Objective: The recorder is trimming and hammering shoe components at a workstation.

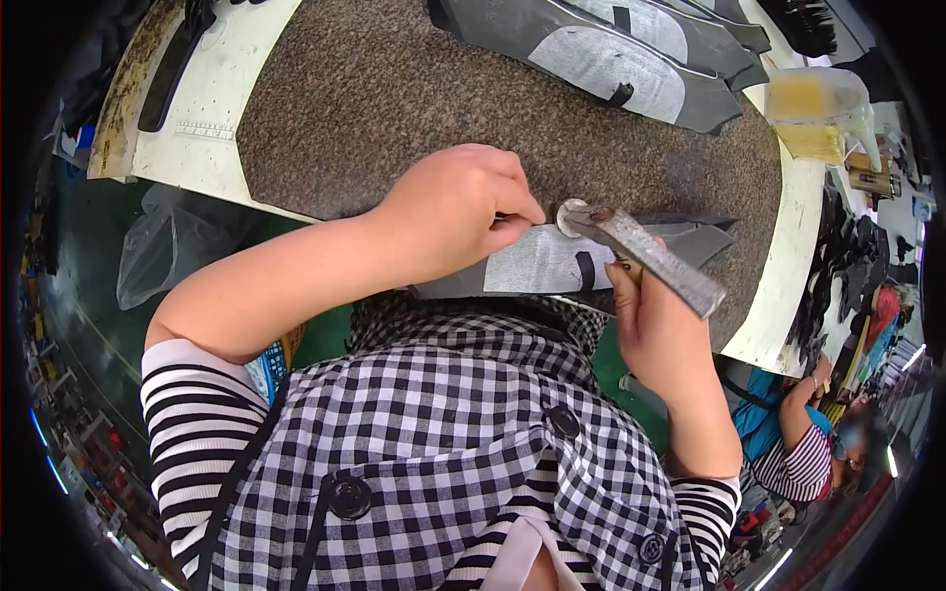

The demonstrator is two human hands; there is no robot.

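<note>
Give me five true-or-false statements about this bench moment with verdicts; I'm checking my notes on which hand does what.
1. The right hand holds a grey metal hammer. True.
2. The left hand presses on a flat grey cut piece with a black loop. True.
3. The speckled brown stone slab carries nothing else. False: more grey cut pieces lie at its far side.
4. The translucent plastic container with yellow contents is in the left hand. False: it stands at the bench's right edge.
5. The hammer's round head rests on the green floor. False: it is over the piece.

Grey shoe-upper piece (537,261) flat at table edge; metal hammer (641,251) head-down on it
</note>
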